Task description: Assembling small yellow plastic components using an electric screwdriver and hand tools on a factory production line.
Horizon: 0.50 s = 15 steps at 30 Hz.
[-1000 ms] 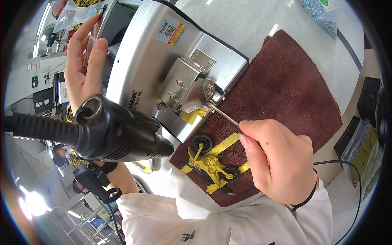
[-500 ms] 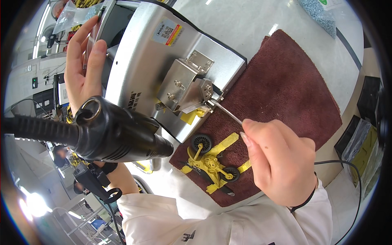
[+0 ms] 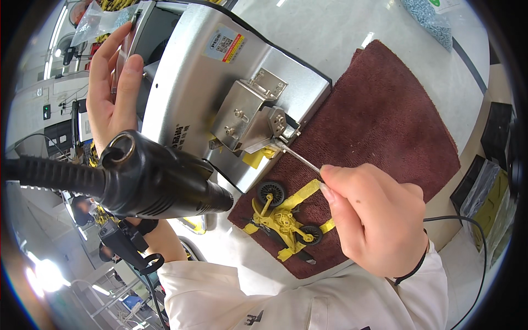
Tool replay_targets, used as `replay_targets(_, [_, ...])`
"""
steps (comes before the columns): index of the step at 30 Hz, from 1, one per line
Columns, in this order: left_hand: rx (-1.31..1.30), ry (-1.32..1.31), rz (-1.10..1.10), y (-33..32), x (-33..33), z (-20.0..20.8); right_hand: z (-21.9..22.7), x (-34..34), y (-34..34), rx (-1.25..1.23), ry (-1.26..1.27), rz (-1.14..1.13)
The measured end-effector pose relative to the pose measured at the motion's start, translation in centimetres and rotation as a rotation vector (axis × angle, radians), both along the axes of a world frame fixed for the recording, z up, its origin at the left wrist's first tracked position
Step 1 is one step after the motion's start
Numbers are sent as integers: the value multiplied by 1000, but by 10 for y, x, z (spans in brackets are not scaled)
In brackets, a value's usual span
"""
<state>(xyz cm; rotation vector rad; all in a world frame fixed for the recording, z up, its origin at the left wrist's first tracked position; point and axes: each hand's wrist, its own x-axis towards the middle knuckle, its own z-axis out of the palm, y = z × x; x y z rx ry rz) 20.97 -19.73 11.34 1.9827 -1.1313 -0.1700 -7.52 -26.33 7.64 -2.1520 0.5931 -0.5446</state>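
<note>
My right hand [image 3: 379, 217] pinches a thin metal rod [image 3: 302, 161] between thumb and forefinger. The rod's far tip is at the small metal outlet [image 3: 282, 132] on the end of a silver screw feeder [image 3: 190, 91]; whether it touches is hard to tell. Yellow tape [image 3: 256, 158] shows below the outlet. At the feeder's far left side, my left hand [image 3: 113, 91] grips a clear plastic cover [image 3: 122, 66] between thumb and fingers. A yellow toy-like part with black wheels [image 3: 286, 223] lies below the outlet on a maroon cloth [image 3: 396, 110].
A black electric screwdriver [image 3: 159, 179] with a thick corrugated cord stands out in the near left, in front of the feeder. Bags of small bluish pieces [image 3: 432, 25] lie at the far right of the white table. Black bins [image 3: 498, 135] stand beyond the table's right edge.
My right hand has shifted slightly left, and the rod's tip has slid left and nearer along the feeder's outlet. My left hand stays where it was.
</note>
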Motion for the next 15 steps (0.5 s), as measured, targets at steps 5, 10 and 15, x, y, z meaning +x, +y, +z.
replay_targets(5, [-15, -35, -69, 1, 9, -3, -2, 3, 0, -18, 16, 10])
replay_targets(10, [21, -66, -53, 2, 11, 0, -4, 5, 5, -40, -13, -30])
replay_targets(15, [3, 17, -46, 0, 5, 0, -3, 5, 6, -108, 24, -41])
